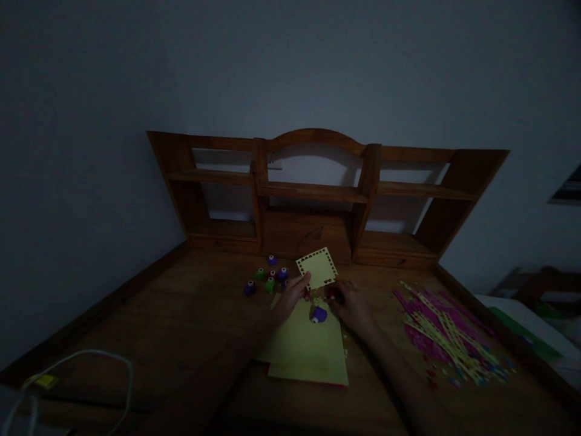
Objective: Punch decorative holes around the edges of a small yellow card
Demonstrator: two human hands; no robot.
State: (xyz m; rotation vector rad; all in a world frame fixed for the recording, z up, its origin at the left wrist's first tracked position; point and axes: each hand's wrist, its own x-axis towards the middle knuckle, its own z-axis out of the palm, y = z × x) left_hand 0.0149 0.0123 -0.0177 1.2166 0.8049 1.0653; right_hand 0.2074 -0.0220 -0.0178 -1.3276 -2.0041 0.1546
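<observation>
My left hand [294, 295] pinches the lower left edge of a small yellow square card [318, 267] with heart-shaped holes punched along its border, holding it tilted above the desk. My right hand [351, 304] is closed around a small red punch [333, 294] right at the card's lower corner. Below both hands lies a stack of yellow paper sheets [306, 351] with a purple punch [319, 314] resting on top. Tiny punched bits lie scattered between my hands.
Several small punches, purple, green and red [267, 275], cluster left of the card. A heap of pink and yellow paper strips [447, 336] covers the desk's right side. A wooden shelf hutch [313, 191] stands at the back. A white cable [77, 369] loops at the front left.
</observation>
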